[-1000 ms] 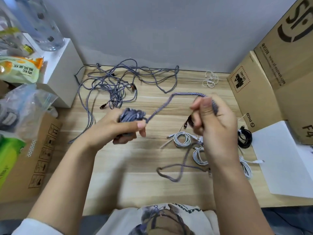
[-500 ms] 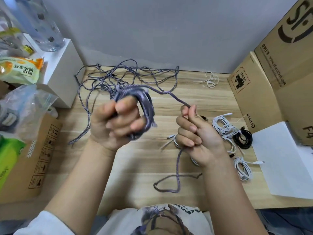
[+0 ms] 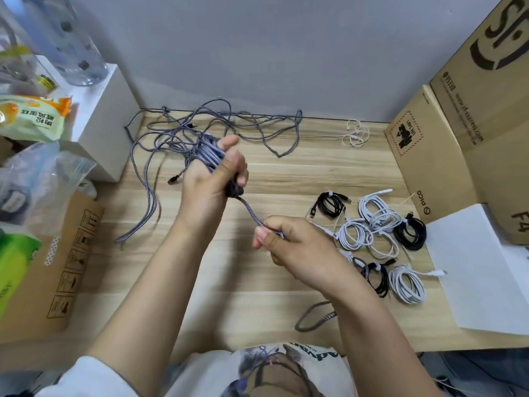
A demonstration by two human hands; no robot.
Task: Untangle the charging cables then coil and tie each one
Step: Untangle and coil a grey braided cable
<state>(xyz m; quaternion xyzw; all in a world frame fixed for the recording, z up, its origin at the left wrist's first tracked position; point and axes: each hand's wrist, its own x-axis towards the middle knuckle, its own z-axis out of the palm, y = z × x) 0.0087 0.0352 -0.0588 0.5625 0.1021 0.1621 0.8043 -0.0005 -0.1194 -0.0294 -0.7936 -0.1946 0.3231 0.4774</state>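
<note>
My left hand (image 3: 210,179) grips a coil of grey braided cable (image 3: 209,151) wound round its fingers, raised above the desk's middle. A short stretch of that cable (image 3: 250,213) runs down to my right hand (image 3: 297,247), which pinches it between thumb and fingers. The cable's loose tail (image 3: 313,319) lies in a loop on the desk by my right forearm. A tangle of grey braided cables (image 3: 171,133) spreads over the desk's far left. Several coiled and tied white cables (image 3: 372,224) and black cables (image 3: 410,233) lie at the right.
A wooden desk (image 3: 257,282) ends at a grey wall. Cardboard boxes (image 3: 458,133) stand at the right, with a white box (image 3: 481,270) in front. A white box (image 3: 97,116), bags and another carton (image 3: 57,267) crowd the left. White earphones (image 3: 355,133) lie at the back.
My left hand has turned over, its back now toward me, and moved right with the coil. My right hand dropped lower and to the right, shortening the cable between the hands.
</note>
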